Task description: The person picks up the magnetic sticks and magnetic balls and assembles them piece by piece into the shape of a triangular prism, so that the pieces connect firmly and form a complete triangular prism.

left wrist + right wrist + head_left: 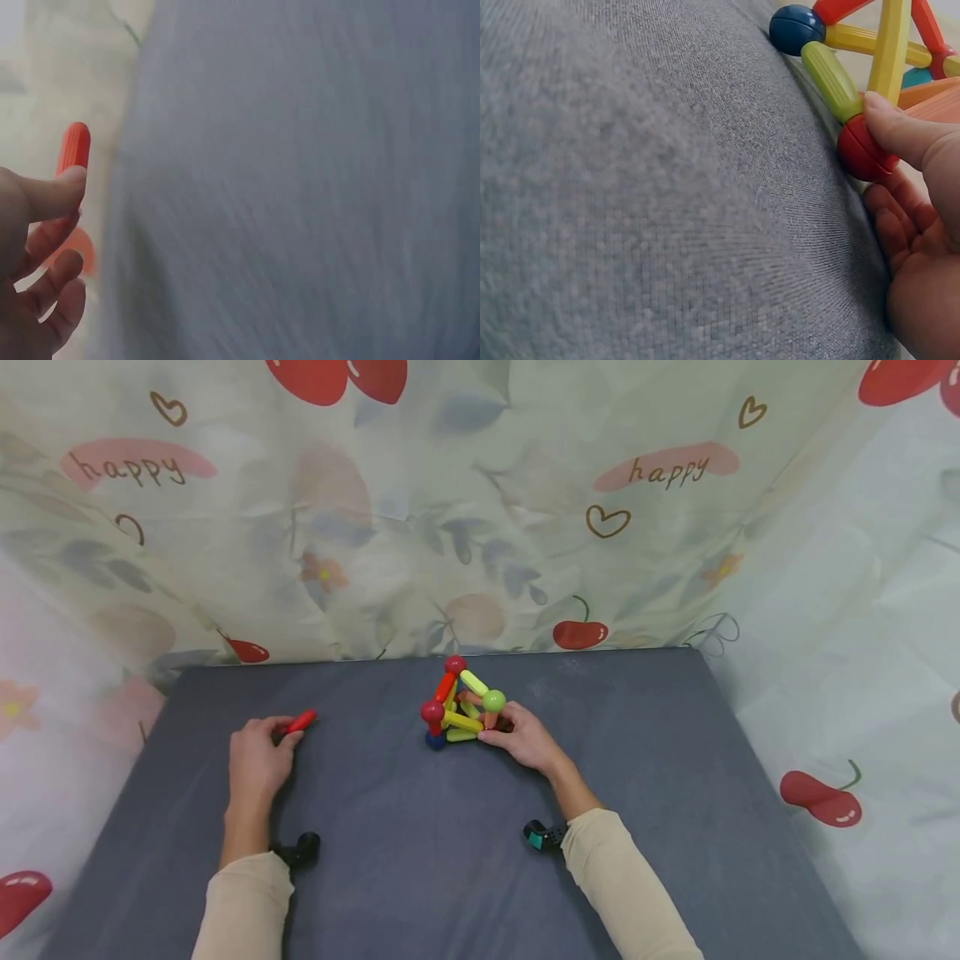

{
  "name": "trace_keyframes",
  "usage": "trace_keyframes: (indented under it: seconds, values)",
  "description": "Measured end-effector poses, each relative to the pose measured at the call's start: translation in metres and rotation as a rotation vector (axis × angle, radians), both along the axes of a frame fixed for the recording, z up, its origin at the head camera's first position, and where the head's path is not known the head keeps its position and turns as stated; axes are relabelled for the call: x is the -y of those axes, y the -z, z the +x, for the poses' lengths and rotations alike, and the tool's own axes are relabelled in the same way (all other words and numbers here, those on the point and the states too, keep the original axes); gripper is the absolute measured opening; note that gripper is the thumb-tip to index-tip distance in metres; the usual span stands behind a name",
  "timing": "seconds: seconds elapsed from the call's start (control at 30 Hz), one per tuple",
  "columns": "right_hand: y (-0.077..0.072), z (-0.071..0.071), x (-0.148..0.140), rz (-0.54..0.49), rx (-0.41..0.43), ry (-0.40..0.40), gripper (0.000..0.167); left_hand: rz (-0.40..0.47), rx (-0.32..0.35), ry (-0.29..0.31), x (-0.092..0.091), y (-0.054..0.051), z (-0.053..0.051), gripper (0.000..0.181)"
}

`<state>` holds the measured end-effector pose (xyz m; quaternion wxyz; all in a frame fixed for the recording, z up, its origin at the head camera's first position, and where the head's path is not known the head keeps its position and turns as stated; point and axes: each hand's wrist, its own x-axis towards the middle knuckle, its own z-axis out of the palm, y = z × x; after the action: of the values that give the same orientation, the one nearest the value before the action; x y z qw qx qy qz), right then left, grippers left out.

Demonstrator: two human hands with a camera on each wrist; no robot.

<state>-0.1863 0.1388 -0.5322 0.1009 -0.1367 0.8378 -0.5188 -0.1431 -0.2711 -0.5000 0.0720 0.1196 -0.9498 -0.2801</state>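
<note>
My left hand (260,758) pinches a red ribbed stick (302,721) between thumb and fingers, over the left part of the table. In the left wrist view the rounded end of this red stick (74,146) points up past the thumb. A frame of coloured sticks and balls (463,721) stands near the table's far edge. At its lower right corner my right hand (525,739) grips a red ball (864,148), best seen in the right wrist view. Green and yellow sticks run from that corner; a blue ball (796,30) sits at the green one's other end.
A dark grey cloth covers the table (390,843). Behind it hangs a patterned curtain (480,568), with more of it at both sides. Each wrist wears a dark strapped device, the left one (300,850) and the right one (543,836).
</note>
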Motion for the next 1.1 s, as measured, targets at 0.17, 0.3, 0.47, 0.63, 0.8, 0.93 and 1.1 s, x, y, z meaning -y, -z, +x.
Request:
trace_keyframes:
  seconds: [0.17,0.3,0.47,0.63,0.8,0.93,1.1]
  values:
    - [-0.001,0.001,-0.001,-0.034,0.015,0.001,0.023,0.051,-0.098,0.074,-0.041,-0.029,-0.002,0.034]
    - [-0.002,0.001,0.000,-0.046,0.012,-0.004,0.024,0.111,-0.180,0.175,-0.080,-0.052,-0.003,0.033]
    - [-0.003,0.001,0.000,-0.039,0.017,-0.016,0.020,0.155,-0.251,0.299,-0.126,-0.065,-0.004,0.029]
    - [0.000,0.001,-0.001,-0.040,0.008,-0.025,0.016,0.146,-0.231,0.410,-0.164,-0.064,-0.007,0.025]
    - [0.001,0.000,-0.001,-0.030,0.005,-0.030,0.016,0.110,-0.241,0.500,-0.185,-0.058,-0.010,0.027]
    - [0.002,0.000,-0.001,-0.036,0.003,-0.039,0.016,0.034,-0.260,0.519,-0.191,-0.053,-0.011,0.025]
    - [0.003,0.000,-0.002,-0.035,0.001,-0.036,0.016,-0.061,-0.273,0.514,-0.192,-0.049,-0.011,0.024]
